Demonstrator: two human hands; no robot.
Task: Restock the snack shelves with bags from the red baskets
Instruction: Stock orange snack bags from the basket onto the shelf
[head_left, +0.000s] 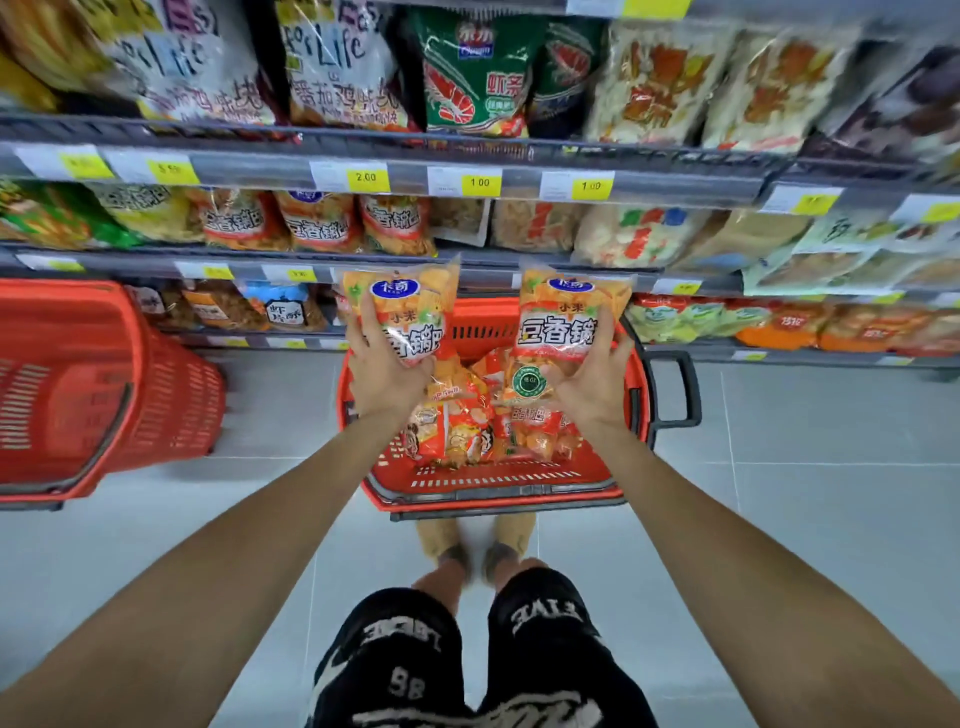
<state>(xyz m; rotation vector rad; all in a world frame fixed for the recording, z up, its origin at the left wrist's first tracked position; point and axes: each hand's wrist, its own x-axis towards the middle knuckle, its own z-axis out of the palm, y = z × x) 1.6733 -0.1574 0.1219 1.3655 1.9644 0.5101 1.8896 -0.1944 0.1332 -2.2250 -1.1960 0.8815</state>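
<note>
My left hand (382, 371) grips an orange snack bag (410, 306) from below, held upright above the red basket (498, 486) on the floor. My right hand (592, 387) holds a second, matching orange bag (563, 317) beside it. The basket under both hands contains several more orange and red snack bags (467, 426). Matching orange bags (317, 221) stand on the second shelf, just above and left of my left hand. Both bags hang in front of the lower shelf edge (493, 273).
A second red basket (78, 384) stands tilted at the left on the grey tiled floor (831, 467). Shelves full of snack bags with yellow price tags (480, 183) fill the upper view. My legs and shoes (475, 551) are right behind the centre basket.
</note>
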